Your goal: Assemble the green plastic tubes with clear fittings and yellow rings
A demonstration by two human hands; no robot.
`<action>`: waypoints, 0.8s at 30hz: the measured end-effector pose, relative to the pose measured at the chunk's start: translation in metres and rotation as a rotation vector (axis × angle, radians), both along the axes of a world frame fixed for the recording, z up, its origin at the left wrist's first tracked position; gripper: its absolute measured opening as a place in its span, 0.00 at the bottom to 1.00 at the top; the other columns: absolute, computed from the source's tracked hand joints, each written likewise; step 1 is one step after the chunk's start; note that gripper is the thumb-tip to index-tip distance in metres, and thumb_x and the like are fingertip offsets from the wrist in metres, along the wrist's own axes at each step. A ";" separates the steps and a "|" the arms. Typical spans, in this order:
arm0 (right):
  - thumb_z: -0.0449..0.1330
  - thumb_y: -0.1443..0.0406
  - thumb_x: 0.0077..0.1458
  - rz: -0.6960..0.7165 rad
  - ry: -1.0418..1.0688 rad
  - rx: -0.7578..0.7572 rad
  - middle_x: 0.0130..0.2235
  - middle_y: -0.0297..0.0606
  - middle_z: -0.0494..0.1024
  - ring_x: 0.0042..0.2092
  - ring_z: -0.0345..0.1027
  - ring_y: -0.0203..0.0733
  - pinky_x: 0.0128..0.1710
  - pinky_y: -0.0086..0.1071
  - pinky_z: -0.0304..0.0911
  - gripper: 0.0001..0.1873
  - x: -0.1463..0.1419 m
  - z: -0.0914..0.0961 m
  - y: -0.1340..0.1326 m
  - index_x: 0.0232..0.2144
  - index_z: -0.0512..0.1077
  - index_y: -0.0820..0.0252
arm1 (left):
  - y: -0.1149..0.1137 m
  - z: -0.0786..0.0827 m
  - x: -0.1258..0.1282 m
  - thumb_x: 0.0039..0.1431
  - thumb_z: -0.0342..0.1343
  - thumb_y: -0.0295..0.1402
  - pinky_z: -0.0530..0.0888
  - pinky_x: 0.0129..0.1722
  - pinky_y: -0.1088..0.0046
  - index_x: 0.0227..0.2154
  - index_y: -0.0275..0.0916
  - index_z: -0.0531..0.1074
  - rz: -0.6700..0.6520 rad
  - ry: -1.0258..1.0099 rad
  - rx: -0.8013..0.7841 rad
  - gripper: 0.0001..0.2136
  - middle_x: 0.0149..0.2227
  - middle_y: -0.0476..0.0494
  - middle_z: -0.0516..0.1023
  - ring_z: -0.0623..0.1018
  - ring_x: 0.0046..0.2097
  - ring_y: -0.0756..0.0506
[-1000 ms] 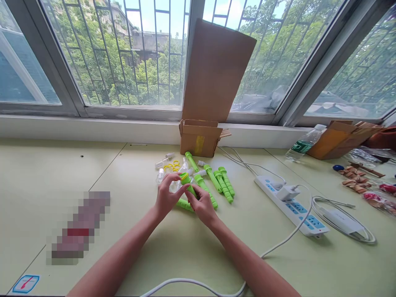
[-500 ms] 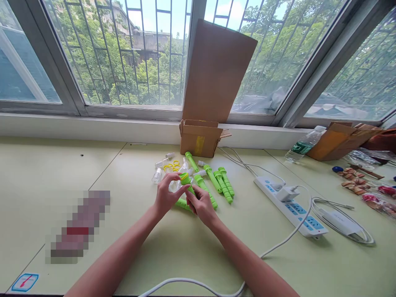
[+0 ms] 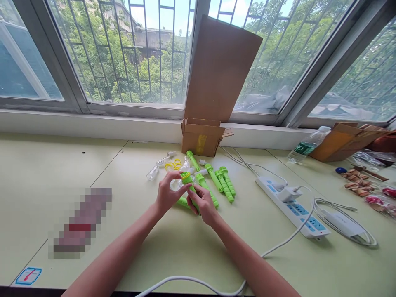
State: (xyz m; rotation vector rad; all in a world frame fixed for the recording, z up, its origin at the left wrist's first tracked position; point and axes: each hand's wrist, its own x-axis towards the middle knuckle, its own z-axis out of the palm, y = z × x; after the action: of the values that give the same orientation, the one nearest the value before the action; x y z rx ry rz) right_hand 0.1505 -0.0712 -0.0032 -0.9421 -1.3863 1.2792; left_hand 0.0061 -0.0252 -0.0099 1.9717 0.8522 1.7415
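Both hands meet over the pale green table (image 3: 192,247) on one green ribbed plastic tube (image 3: 189,184). My left hand (image 3: 167,195) pinches the tube's top end, where a yellow ring sits. My right hand (image 3: 202,204) grips the tube's lower shaft. Several more green tubes (image 3: 223,181) lie side by side just right of my hands. Behind my hands lie small clear plastic vials (image 3: 152,172) and loose yellow rings (image 3: 171,166).
A small open cardboard box (image 3: 201,138) stands at the windowsill with a tall cardboard sheet (image 3: 221,70) leaning behind it. A white power strip (image 3: 292,206) with cables lies at right. Further right lie a water bottle (image 3: 305,146), another box (image 3: 343,140) and wrapped items.
My hands have stayed on the same green tube with almost no shift. One clear vial at the left of the pile has rolled a little further left.
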 end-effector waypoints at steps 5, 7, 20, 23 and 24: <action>0.56 0.55 0.57 0.003 0.004 -0.002 0.19 0.27 0.68 0.13 0.52 0.27 0.11 0.24 0.44 0.15 0.000 0.000 0.000 0.26 0.62 0.59 | 0.000 0.000 0.000 0.47 0.65 0.31 0.77 0.44 0.62 0.35 0.39 0.66 -0.006 0.010 -0.014 0.14 0.41 0.41 0.77 0.78 0.46 0.42; 0.56 0.54 0.57 0.009 0.010 -0.005 0.19 0.28 0.68 0.13 0.53 0.27 0.11 0.24 0.44 0.16 0.000 0.000 0.000 0.26 0.62 0.59 | 0.000 0.000 0.000 0.48 0.65 0.32 0.77 0.43 0.62 0.35 0.39 0.66 -0.004 0.010 -0.014 0.14 0.42 0.41 0.77 0.78 0.45 0.43; 0.55 0.52 0.57 0.019 -0.027 0.018 0.21 0.29 0.69 0.13 0.56 0.27 0.10 0.24 0.48 0.17 -0.001 0.000 0.000 0.28 0.63 0.59 | -0.007 0.003 0.003 0.49 0.63 0.32 0.76 0.47 0.58 0.35 0.40 0.65 0.022 -0.016 -0.017 0.13 0.47 0.38 0.76 0.76 0.50 0.40; 0.56 0.52 0.56 -0.025 -0.059 0.045 0.22 0.28 0.69 0.14 0.58 0.29 0.11 0.25 0.51 0.16 -0.003 -0.001 -0.001 0.29 0.63 0.59 | -0.008 0.004 0.004 0.49 0.63 0.31 0.76 0.46 0.59 0.35 0.40 0.65 0.040 -0.036 -0.014 0.13 0.45 0.40 0.77 0.77 0.49 0.41; 0.57 0.52 0.55 -0.051 -0.074 0.054 0.22 0.28 0.68 0.14 0.58 0.29 0.11 0.25 0.52 0.16 -0.003 -0.002 -0.001 0.31 0.64 0.59 | -0.008 0.004 0.005 0.49 0.63 0.31 0.76 0.46 0.59 0.35 0.40 0.65 0.048 -0.040 -0.009 0.13 0.45 0.40 0.78 0.77 0.48 0.41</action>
State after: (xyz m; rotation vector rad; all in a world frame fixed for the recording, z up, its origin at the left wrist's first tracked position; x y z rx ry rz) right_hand 0.1474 -0.0717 -0.0048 -0.9899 -1.4381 1.1733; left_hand 0.0106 -0.0337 -0.0061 1.9189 0.8996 1.7942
